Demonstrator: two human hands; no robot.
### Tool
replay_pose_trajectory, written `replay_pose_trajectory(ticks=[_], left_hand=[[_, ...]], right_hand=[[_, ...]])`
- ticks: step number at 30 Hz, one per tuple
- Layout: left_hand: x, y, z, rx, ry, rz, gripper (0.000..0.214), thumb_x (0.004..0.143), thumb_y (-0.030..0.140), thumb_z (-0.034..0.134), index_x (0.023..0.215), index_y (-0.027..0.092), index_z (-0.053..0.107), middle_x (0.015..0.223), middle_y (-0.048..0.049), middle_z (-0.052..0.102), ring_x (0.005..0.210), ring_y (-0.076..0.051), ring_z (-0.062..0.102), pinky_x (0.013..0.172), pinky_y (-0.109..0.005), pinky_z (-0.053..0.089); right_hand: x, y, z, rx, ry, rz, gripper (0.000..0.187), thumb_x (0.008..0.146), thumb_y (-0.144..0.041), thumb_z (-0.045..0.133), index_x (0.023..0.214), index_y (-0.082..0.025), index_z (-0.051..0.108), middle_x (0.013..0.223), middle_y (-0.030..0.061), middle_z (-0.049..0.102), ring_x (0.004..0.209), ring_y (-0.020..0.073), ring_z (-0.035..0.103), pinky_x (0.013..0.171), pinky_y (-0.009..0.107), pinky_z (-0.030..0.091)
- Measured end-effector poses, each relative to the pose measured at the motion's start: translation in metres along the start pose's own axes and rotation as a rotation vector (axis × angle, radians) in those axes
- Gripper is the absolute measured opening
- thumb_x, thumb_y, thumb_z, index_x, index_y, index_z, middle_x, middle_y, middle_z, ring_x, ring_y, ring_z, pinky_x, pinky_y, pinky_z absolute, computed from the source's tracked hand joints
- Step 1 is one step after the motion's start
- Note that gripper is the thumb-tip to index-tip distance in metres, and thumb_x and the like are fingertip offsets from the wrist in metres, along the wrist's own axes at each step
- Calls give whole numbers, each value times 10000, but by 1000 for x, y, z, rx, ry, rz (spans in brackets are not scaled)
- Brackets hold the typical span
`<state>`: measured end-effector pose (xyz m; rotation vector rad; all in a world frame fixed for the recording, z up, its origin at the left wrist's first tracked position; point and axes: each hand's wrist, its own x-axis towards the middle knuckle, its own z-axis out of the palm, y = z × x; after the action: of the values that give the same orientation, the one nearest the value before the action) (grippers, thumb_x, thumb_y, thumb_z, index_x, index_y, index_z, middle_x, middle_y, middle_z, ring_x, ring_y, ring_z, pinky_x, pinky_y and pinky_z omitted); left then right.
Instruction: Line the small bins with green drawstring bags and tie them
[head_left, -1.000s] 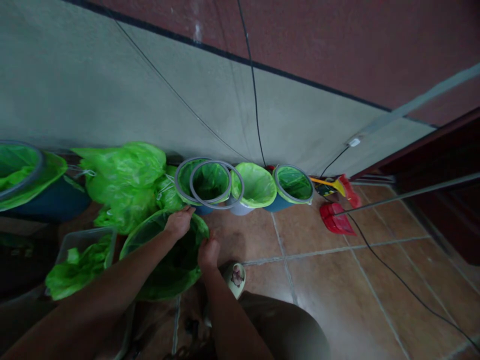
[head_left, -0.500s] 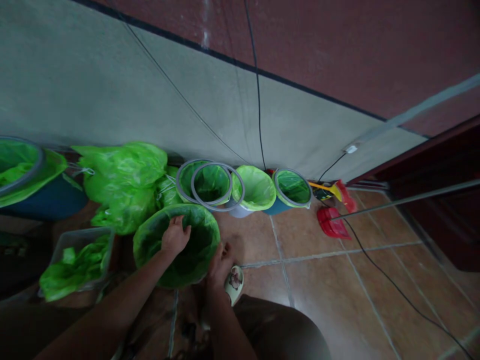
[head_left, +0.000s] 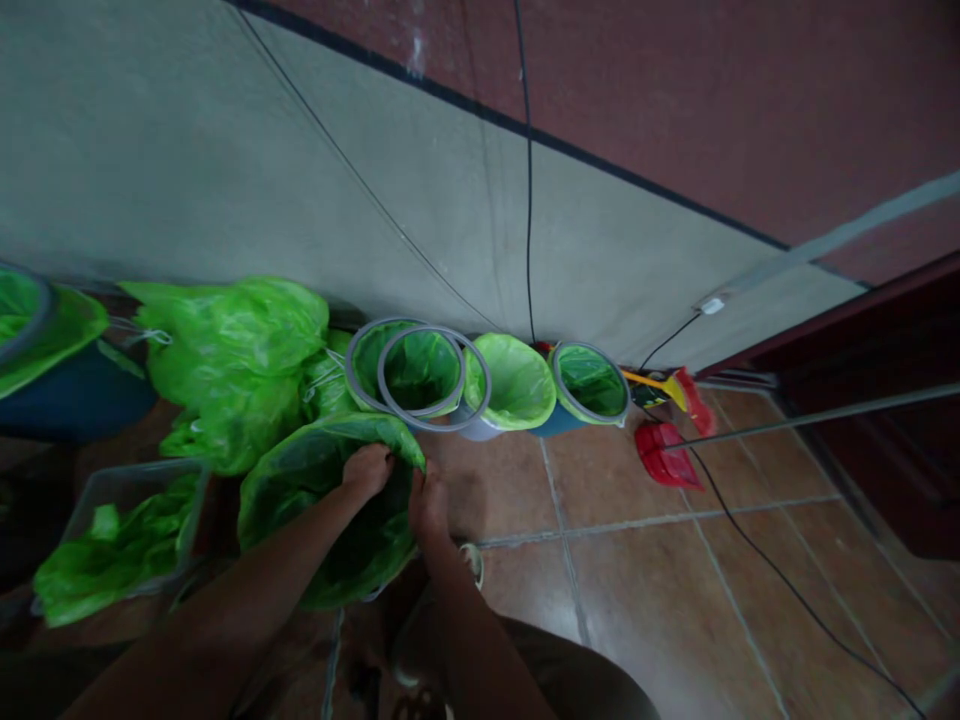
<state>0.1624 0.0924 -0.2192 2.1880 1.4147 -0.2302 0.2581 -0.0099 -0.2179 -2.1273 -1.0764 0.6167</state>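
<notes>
In front of me stands a bin whose inside is covered by a green bin liner [head_left: 281, 475], folded out over its rim. My left hand [head_left: 367, 470] reaches inside near the far right part of the rim, fingers curled on the liner. On the right rim, my right hand [head_left: 429, 500] is closed on the liner's edge, which is pulled up a little there. The two hands are close together but apart. The bin's outer wall is mostly hidden by the liner and my arms.
Along the wall stand a lined bin with loose grey rings [head_left: 484, 375], a pale lined bin [head_left: 480, 428] and a blue lined bin [head_left: 562, 420]. Tied green bags [head_left: 240, 370], a clear tub [head_left: 199, 500] of green bags and another blue bin [head_left: 71, 395] are left. A red dustpan [head_left: 667, 455] lies right.
My left hand has moved right, from over the bin's middle to the liner near its right rim. My right hand has moved up along the rim. The bin has shifted slightly left in view.
</notes>
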Motion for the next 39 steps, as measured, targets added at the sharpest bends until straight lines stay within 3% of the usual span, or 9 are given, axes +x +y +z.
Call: replay_pose_trajectory(ticks=[5,9,15,19,21,24,32,36,39], left_hand=[[-18,-10,11,52,-128,-2,282,896,210,477,919,161,754,1046,-151,764,1017,-242,715,867,-315,536],[-30,-19,5,70,-148,-10,322,925,243,449,1044,148,733,1118,-154,752,1060,-235,705,891,-305,526],[-31,-24,-54,142,-94,-66,314,888,271,464,949,147,746,1064,-170,756,988,-280,718,840,-357,539],[-28,-17,-93,112,175,45,406,959,323,358,1048,189,731,1090,-106,753,1004,-237,697,911,-346,515],[-23,-18,-99,98,257,177,374,952,323,397,1089,204,724,1121,-87,746,1046,-226,677,957,-341,499],[-12,-30,-93,119,189,350,318,914,248,468,1100,244,725,1163,-51,741,1119,-213,645,1051,-352,444],[7,-69,-80,210,85,241,366,927,245,474,1239,231,667,1243,-87,715,1148,-253,652,1018,-372,478],[2,-80,-88,261,75,188,416,873,171,525,1266,240,643,1229,-101,716,1158,-290,647,1028,-396,475],[-3,-91,-95,274,84,212,639,781,111,591,1407,216,513,1328,-118,655,1225,-295,604,1076,-407,435]], right_hand=[[-35,-9,20,100,48,145,327,997,-206,358,1199,-128,603,1015,145,733,954,230,712,817,300,527],[-50,-13,24,131,75,151,369,998,-264,390,1273,-94,567,1108,172,714,1034,230,696,863,303,523],[-14,-26,-1,145,209,0,377,1003,-264,347,1113,-134,683,1100,145,719,1054,221,655,954,340,471],[20,-44,-5,134,130,-154,316,965,-207,419,1037,-160,723,1042,97,741,1017,199,647,958,315,461],[31,-50,0,71,49,-213,297,944,-173,450,1041,-177,731,1057,78,745,1033,191,644,964,301,457],[37,-53,9,-60,-77,-239,304,906,-129,496,1094,-208,721,1075,56,750,1009,184,663,931,275,469],[35,-50,17,-353,-177,-90,304,864,-49,486,1057,-119,711,850,149,752,813,253,715,731,312,495],[14,-44,20,-269,-70,49,284,861,-68,484,1042,-92,702,851,194,742,813,291,722,700,346,500],[-18,-36,26,-157,17,215,322,872,-95,466,1121,-90,670,850,191,739,796,300,723,682,360,505]])
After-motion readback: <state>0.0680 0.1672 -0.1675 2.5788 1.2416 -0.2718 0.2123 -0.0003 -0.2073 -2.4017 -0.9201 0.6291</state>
